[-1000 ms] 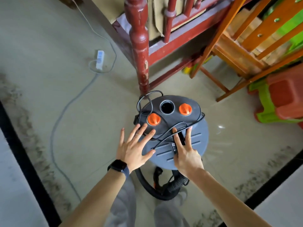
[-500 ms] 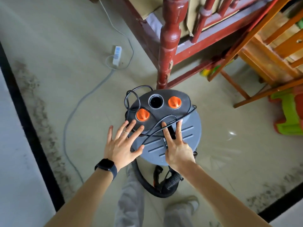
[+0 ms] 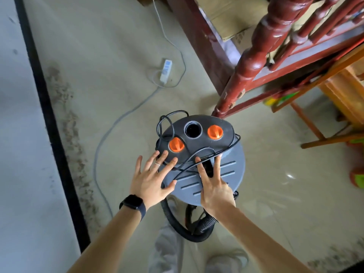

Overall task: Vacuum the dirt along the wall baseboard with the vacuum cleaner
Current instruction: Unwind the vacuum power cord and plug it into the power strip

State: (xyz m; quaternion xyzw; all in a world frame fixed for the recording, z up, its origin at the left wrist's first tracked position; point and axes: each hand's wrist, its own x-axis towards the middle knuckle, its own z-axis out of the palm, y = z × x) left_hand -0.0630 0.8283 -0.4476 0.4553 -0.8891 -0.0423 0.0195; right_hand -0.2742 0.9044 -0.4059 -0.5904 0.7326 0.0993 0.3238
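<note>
The vacuum cleaner (image 3: 226, 174) is touched by left hand (image 3: 151, 182) and right hand (image 3: 213, 186), fingers (image 3: 217, 164) splayed, nothing clasped. Open floor (image 3: 110, 56) leftward is bounded by dirt (image 3: 69, 119) along the baseboard (image 3: 48, 107).

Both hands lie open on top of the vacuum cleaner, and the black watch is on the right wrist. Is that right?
Not quite. The head view shows the black watch on the left wrist, not the right. The left hand and right hand do lie open on top of the vacuum cleaner.

Floor (image 3: 118, 46): vac (image 3: 232, 174), power strip (image 3: 166, 71), dirt (image 3: 67, 119) by baseboard (image 3: 50, 119), prob. toys (image 3: 279, 100).
</note>
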